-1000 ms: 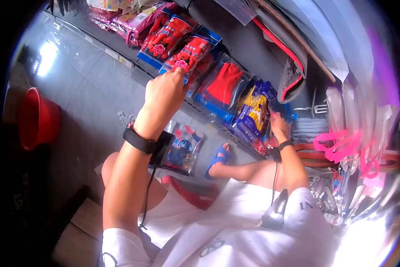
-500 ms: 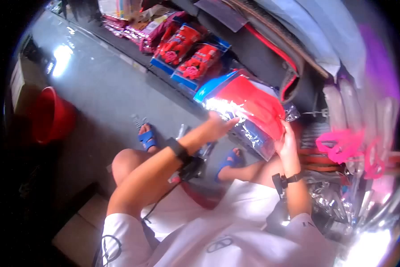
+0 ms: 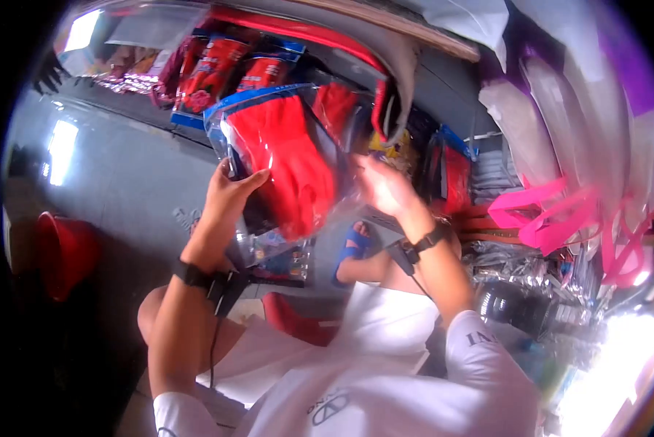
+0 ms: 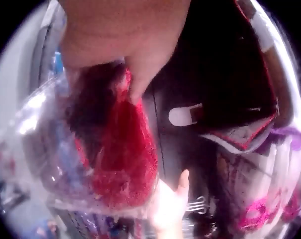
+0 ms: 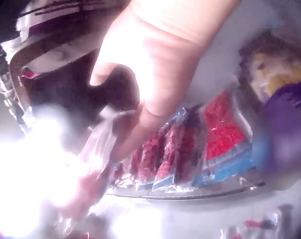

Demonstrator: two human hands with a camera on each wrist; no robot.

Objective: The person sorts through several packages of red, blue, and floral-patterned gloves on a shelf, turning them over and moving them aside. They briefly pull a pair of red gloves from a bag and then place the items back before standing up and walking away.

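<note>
A clear packet of red rubber gloves (image 3: 280, 156) with a blue header hangs in front of the body, tilted. My left hand (image 3: 229, 195) grips its left side, the thumb over the front and the fingers hidden behind. In the left wrist view the red gloves (image 4: 125, 159) show through the plastic below this hand. At the packet's right side my right hand (image 3: 387, 188) is spread, thumb apart. The right wrist view shows the straight fingers of the right hand (image 5: 153, 64) against the clear plastic, with the thumb free.
Behind, red flowered glove packets (image 3: 214, 69) lie along a low shelf. More red gloves (image 3: 456, 178) in plastic stand at the right, near hanging bags with pink straps (image 3: 534, 218). On the floor at left sits a red basin (image 3: 68, 251).
The red glove packet has come off the shelf and shifted left before the body. My left hand now holds it; my right hand has loosened its earlier pinch. The head view has turned.
</note>
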